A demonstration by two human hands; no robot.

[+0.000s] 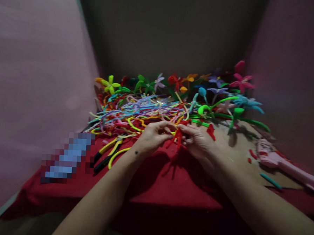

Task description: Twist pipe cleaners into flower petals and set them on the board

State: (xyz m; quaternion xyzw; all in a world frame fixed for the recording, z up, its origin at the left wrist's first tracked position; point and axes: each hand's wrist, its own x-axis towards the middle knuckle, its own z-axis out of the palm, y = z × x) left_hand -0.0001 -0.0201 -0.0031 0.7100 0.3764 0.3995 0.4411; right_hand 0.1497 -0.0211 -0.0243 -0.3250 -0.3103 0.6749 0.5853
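Red pipe cleaners (179,135) hang between my two hands, above the front part of the red cloth (153,187). My left hand (157,133) is closed, its thumb and fingertips meeting at the red stems. On the other side, my right hand (194,135) pinches the same red piece, its fingers curled around the top. Just beyond my fingers lies a heap of loose pipe cleaners (146,111) in many colours. Another red fuzzy piece (211,131) shows just past my right hand. The exact joint of the stems is partly hidden by my fingers.
Yellow-and-black pliers (109,153) lie left of my left hand. A blurred-out blue item (70,158) is further left. Finished pipe-cleaner flowers (243,82) line the back. A pink tool (273,158), perhaps a glue gun, rests on a brown board (239,153) at right.
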